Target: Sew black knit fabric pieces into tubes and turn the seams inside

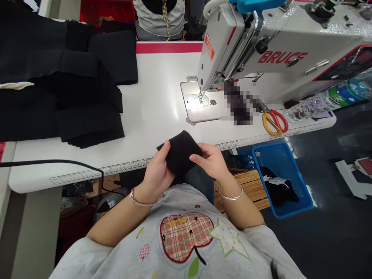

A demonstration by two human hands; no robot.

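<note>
Between my two hands is a small piece of black fabric (pixel 182 153), held just over the table's front edge. My left hand (pixel 158 170) grips its left side, with the thumb on top and the fingers beneath. On the right side, my right hand (pixel 212 161) pinches the fabric between thumb and fingers. Beyond the fabric stands a white sewing machine (pixel 232 42), its needle and presser foot (pixel 201 97) above the metal needle plate (pixel 193 110). Stacks of black fabric pieces (pixel 93 128) lie on the table to the left.
Scissors with red and yellow handles (pixel 274 123) and a plastic bottle (pixel 325 100) lie on the table's right part. A blue basket (pixel 302 186) with dark cloth stands on the floor beside a wooden slatted surface (pixel 247 188). A black cable (pixel 72 162) crosses the front left edge.
</note>
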